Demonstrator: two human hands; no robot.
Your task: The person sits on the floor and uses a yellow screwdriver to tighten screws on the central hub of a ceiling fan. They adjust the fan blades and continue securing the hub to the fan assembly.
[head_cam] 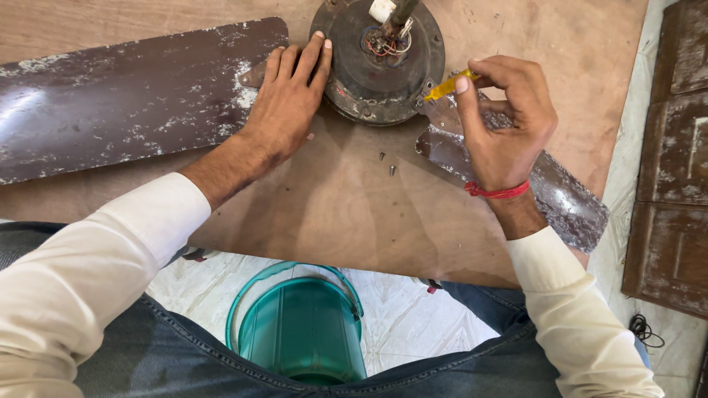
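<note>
While left hand (289, 96) lies flat on motor housing (383, 66) | right hand (505, 121) pinches yellow screwdriver (448, 85), tip hidden

Looks like a makeshift repair spot on somebody's floor, not a proper workshop. A plywood board (346, 214) lies flat on pale marbled floor tiles (413, 317) as the work surface, a teal plastic bucket (306, 332) sits by it, and worn dark wooden panels (675, 184) lie alongside.
</note>
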